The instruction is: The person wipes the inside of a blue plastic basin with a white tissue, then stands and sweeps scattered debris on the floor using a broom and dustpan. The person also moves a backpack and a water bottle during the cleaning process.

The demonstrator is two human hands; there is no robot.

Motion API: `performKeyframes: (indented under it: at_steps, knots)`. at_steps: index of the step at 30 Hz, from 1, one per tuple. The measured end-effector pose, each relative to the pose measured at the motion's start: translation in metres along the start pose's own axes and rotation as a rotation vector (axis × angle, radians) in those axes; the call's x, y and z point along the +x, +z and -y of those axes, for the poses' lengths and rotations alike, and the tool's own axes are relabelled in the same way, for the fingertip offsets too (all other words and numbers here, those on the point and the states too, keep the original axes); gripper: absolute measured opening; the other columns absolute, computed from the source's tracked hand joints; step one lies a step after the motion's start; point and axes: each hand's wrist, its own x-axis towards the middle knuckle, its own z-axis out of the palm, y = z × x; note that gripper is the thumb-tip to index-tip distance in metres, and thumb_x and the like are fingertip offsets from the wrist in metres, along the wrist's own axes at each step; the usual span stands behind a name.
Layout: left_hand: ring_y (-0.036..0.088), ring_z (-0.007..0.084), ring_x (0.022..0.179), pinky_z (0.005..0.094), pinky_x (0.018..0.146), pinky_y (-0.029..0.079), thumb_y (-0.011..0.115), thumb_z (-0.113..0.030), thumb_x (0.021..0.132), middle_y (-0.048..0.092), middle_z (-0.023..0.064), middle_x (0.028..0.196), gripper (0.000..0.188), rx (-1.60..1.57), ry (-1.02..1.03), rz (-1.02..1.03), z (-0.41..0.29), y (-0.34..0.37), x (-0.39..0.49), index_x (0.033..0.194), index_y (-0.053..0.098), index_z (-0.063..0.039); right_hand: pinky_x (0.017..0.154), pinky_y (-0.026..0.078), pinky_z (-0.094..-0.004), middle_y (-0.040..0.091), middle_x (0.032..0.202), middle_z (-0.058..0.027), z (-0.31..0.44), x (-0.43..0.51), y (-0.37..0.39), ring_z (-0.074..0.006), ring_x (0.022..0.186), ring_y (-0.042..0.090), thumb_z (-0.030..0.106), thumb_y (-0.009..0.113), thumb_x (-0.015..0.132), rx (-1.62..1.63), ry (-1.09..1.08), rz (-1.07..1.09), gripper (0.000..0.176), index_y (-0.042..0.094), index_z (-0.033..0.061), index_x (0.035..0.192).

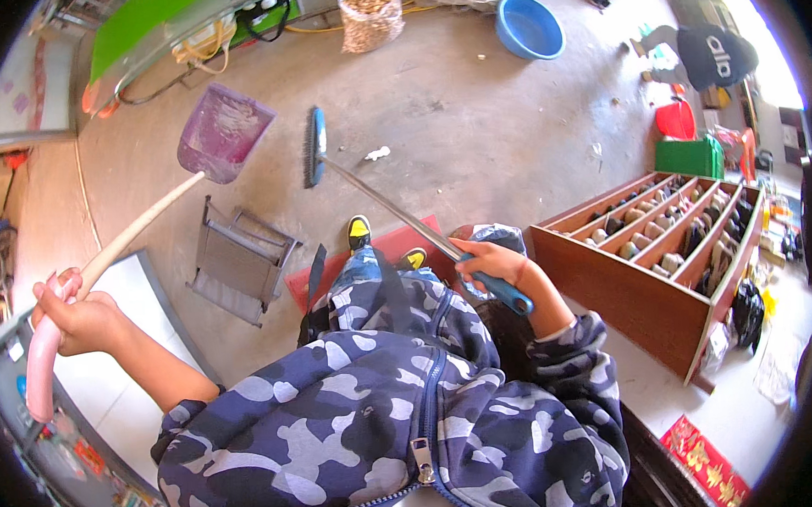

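My left hand is closed around the pale handle of a long-handled dustpan, near its pink end. The purple pan of that dustpan is over the floor at the upper left. In my right hand is the blue grip of a push broom with a metal pole. Its blue head with dark bristles lies to the right of the pan, apart from it. A crumpled white scrap is on the concrete floor, right of the broom head.
A folding stool stands left of my feet, which are by a red mat. To the right is a wooden shoe rack. Farther off are a blue basin, a filled clear sack and a bending person.
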Motion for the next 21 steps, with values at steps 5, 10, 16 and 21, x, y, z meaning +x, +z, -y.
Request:
performKeyframes:
  at_steps: [5,10,16,21]
  knots:
    - [0.051,0.0227,0.046,0.0323,0.050,0.047,0.057,-0.009,0.077,0.050,0.0155,0.052,0.023,0.109,0.046,-0.056,-0.001,-0.024,0.006,0.062,0.046,0.005,0.040,0.042,-0.0229,0.050,0.066,-0.0032,0.005,0.112,0.009,-0.0098,0.046,0.047,0.012,0.050,0.083,0.035,0.131,0.167,0.048,0.033,0.0160,0.128]
    - [0.051,0.0220,0.047,0.0318,0.051,0.046,0.058,-0.010,0.077,0.051,0.0155,0.053,0.024,0.164,0.049,-0.075,-0.017,-0.039,-0.005,0.063,0.047,0.006,0.038,0.042,-0.0240,0.051,0.065,-0.0030,-0.008,0.127,-0.021,-0.0096,0.045,0.047,0.017,0.049,0.085,-0.004,0.240,0.167,0.047,0.030,0.0183,0.128]
    - [0.048,0.0188,0.045,0.0289,0.048,0.043,0.059,-0.011,0.077,0.052,0.0149,0.056,0.024,0.247,0.015,-0.161,-0.056,-0.059,-0.026,0.064,0.048,0.006,0.038,0.041,-0.0237,0.050,0.064,-0.0017,-0.032,0.063,-0.086,-0.0089,0.045,0.045,0.017,0.048,0.086,0.056,0.302,0.081,0.054,0.022,0.0214,0.133]
    - [0.046,0.0175,0.043,0.0277,0.045,0.041,0.059,-0.011,0.077,0.051,0.0141,0.056,0.024,0.146,-0.031,-0.181,-0.085,-0.052,-0.048,0.064,0.047,0.006,0.037,0.041,-0.0236,0.049,0.064,-0.0019,-0.055,-0.008,-0.144,-0.0093,0.044,0.045,0.016,0.048,0.086,0.050,0.294,-0.052,0.058,0.017,0.0202,0.135]
